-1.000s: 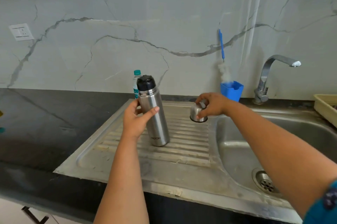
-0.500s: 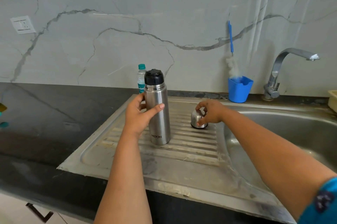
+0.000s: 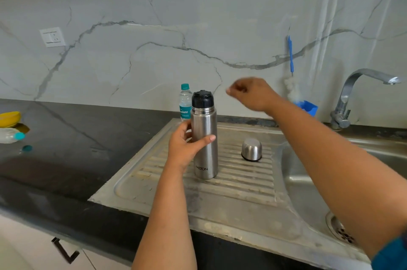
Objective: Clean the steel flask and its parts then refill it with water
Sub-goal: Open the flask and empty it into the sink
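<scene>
**Steel flask and cup on sink drainboard**

Item 1: steel flask point(image 3: 204, 144). Tall brushed-metal cylinder, smooth and faintly reflective, "MILTON" printed near the base; ringed neck topped by a black plastic stopper point(image 3: 202, 98). Stands upright on the ribbed drainboard point(image 3: 242, 184), gripped at mid-body by the left hand point(image 3: 185, 148), thumb across the front, fingers behind.

Item 2: steel cup point(image 3: 251, 149). Short rounded dome, matte sheen, dark rim, mouth down on the ribs, to the right of the left hand and apart from the flask.

Right hand point(image 3: 251, 93): raised in the air above the cup, fingers loosely curled, holding nothing; slightly blurred.

Surroundings: stainless drainboard, dull and stained, set in a black stone counter point(image 3: 66, 159). Clear plastic bottle point(image 3: 185, 102) with a teal cap just behind the flask. Blue plastic holder point(image 3: 309, 108) beyond the right hand, curved metal tap point(image 3: 352, 93) farther right. Grey-veined marble-look wall point(image 3: 198, 16).
</scene>
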Available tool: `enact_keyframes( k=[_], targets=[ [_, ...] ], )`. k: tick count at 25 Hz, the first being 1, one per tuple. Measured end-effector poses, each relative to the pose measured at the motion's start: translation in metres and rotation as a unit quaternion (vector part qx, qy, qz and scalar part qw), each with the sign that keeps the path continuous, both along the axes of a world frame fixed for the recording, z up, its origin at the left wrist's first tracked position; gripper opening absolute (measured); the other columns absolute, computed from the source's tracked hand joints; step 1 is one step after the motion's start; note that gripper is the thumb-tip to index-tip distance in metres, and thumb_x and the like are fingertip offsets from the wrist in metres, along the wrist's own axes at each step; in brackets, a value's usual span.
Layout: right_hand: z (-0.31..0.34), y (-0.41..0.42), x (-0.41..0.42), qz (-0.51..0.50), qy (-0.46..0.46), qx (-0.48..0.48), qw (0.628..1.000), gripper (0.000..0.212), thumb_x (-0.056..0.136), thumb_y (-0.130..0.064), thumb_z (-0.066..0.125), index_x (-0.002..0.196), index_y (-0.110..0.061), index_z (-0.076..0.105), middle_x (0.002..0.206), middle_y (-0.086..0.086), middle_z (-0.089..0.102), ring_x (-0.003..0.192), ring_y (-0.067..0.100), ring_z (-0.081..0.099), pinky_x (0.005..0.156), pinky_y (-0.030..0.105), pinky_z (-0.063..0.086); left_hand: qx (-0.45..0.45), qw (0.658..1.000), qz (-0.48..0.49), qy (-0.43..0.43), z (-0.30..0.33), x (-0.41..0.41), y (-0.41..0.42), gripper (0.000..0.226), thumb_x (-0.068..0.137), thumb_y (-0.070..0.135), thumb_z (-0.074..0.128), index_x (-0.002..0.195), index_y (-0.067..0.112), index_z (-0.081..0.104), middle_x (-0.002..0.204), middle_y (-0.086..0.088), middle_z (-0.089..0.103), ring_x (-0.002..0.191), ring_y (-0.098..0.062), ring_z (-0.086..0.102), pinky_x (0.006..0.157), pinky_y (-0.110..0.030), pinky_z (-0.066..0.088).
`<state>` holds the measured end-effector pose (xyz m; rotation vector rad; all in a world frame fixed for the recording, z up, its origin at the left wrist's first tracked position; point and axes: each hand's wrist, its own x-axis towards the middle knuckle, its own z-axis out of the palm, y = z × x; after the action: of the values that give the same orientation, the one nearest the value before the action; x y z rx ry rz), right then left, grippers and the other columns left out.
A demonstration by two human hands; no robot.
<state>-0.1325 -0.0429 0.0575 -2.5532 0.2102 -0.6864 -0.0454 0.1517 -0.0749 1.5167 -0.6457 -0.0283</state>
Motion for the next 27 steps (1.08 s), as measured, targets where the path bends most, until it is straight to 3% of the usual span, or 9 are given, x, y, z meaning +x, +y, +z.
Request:
enact_keyframes(
  k=[2,4,7,10,12,16,20,27],
  targets=[
    [0.037,0.034,-0.002,0.042,-0.008,-0.027,0.999,0.052,0.091,-0.062,0.046,0.1,-0.016,0.066,0.095,-0.001,0.063,0.093,0.017,0.058,0.084,0.031,0.046,-0.002,1.0,0.003,0.009,0.0,-0.002,0.001,0.075,0.057,0.038,0.093,0.123,0.026,0.06,0.119,0.007,0.068,0.11,-0.012,0.064,0.092,-0.033,0.055],
    [0.059,0.062,0.004,0.055,0.072,-0.148,0.985,0.065,0.083,-0.073,0.046,0.107,-0.017,0.067,0.097,-0.002,0.061,0.096,0.016,0.056,0.079,0.029,0.042,-0.012,1.0,0.008,0.018,0.0,-0.001,0.001,0.082,0.05,0.045,0.093,0.123,0.025,0.061,0.119,0.007,0.069,0.11,-0.012,0.065,0.092,-0.033,0.056],
    [0.067,0.08,0.02,0.02,0.163,-0.298,0.94,0.072,0.074,-0.077,0.054,0.102,-0.013,0.068,0.097,0.002,0.068,0.093,0.016,0.061,0.071,0.026,0.042,-0.012,1.0,0.008,0.022,0.0,0.001,0.001,0.084,0.047,0.047,0.094,0.121,0.024,0.062,0.118,0.006,0.069,0.109,-0.014,0.065,0.093,-0.035,0.056],
    [0.064,0.083,0.036,0.013,0.195,-0.268,0.944,0.066,0.069,-0.071,0.068,0.095,-0.012,0.06,0.074,0.002,0.068,0.074,0.013,0.067,0.069,0.026,0.049,-0.013,1.0,0.006,0.025,0.0,0.003,0.0,0.081,0.047,0.046,0.095,0.119,0.024,0.064,0.116,0.005,0.071,0.108,-0.016,0.066,0.092,-0.036,0.057],
    [0.062,0.081,0.042,0.021,0.205,-0.247,0.947,0.062,0.068,-0.064,0.074,0.096,-0.011,0.06,0.067,0.0,0.067,0.075,0.012,0.066,0.067,0.027,0.047,-0.011,1.0,0.0,0.029,0.001,0.005,0.001,0.077,0.049,0.041,0.096,0.117,0.023,0.064,0.115,0.004,0.071,0.108,-0.017,0.067,0.09,-0.034,0.058],
    [0.063,0.073,0.042,0.045,0.216,-0.256,0.941,0.057,0.073,-0.062,0.07,0.101,-0.013,0.066,0.071,0.0,0.071,0.078,0.01,0.062,0.06,0.022,0.038,-0.008,0.999,-0.016,0.031,0.003,0.006,0.002,0.069,0.059,0.025,0.094,0.12,0.02,0.062,0.118,0.004,0.069,0.109,-0.015,0.066,0.085,-0.024,0.057],
    [0.061,0.065,0.043,0.069,0.209,-0.237,0.946,0.059,0.073,-0.063,0.07,0.105,-0.014,0.065,0.067,-0.003,0.066,0.082,0.013,0.063,0.061,0.022,0.038,0.008,1.0,-0.016,0.014,0.002,0.007,-0.001,0.07,0.062,0.027,0.093,0.123,0.021,0.058,0.123,0.004,0.066,0.114,-0.016,0.063,0.095,-0.033,0.055],
    [0.057,0.057,0.048,0.092,0.181,-0.257,0.945,0.055,0.074,-0.063,0.068,0.093,-0.012,0.072,0.062,-0.003,0.066,0.067,0.006,0.059,0.06,0.022,0.04,0.01,0.999,-0.037,0.026,0.002,0.013,-0.001,0.073,0.061,0.027,0.093,0.125,0.023,0.057,0.126,0.003,0.065,0.117,-0.019,0.062,0.099,-0.042,0.054]
  ],
)
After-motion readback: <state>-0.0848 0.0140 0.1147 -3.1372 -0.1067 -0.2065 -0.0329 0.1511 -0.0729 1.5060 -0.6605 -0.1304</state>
